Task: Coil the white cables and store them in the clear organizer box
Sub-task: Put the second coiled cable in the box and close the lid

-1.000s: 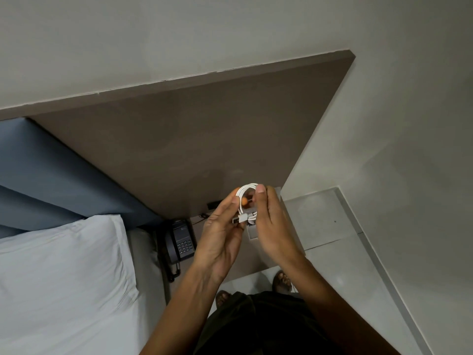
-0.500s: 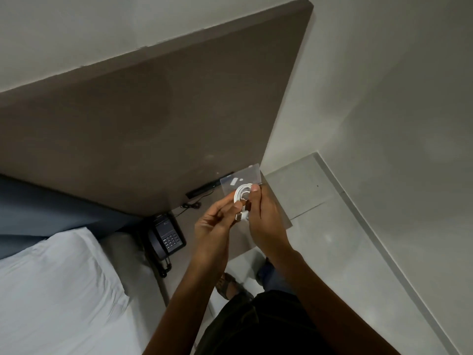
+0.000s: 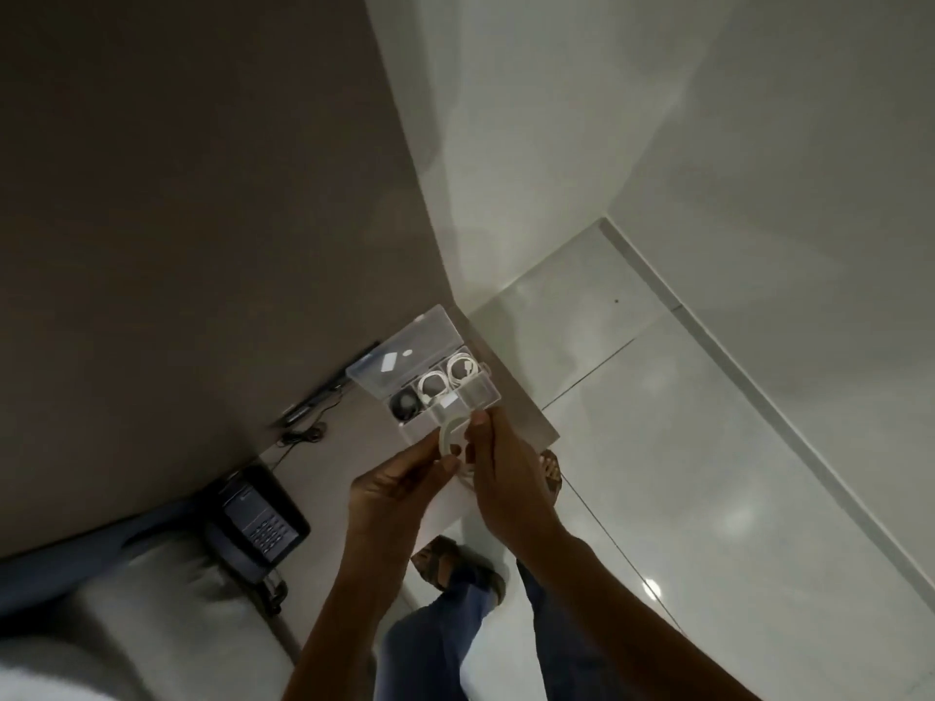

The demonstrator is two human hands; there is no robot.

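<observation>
I hold a coiled white cable (image 3: 449, 433) between both hands, just in front of the clear organizer box (image 3: 484, 392). My left hand (image 3: 392, 490) pinches the coil's left side and my right hand (image 3: 501, 473) pinches its right side. The box stands on a small bedside table (image 3: 526, 412) with its lid (image 3: 399, 354) open and tilted back. Two coiled white cables (image 3: 448, 376) lie in separate compartments of the box, and a dark coil (image 3: 405, 402) lies in the compartment to their left. My fingers hide part of the held coil.
A dark desk phone (image 3: 255, 523) sits on the left of the table, with a black cord (image 3: 303, 432) behind it. A brown wall panel (image 3: 202, 194) rises behind. A bed with a pillow (image 3: 152, 624) is at lower left. My feet stand on glossy floor tiles (image 3: 708, 473).
The view has swung down and to the right, so the open box is now in full view. My hands have carried the coil down to the box's near edge.
</observation>
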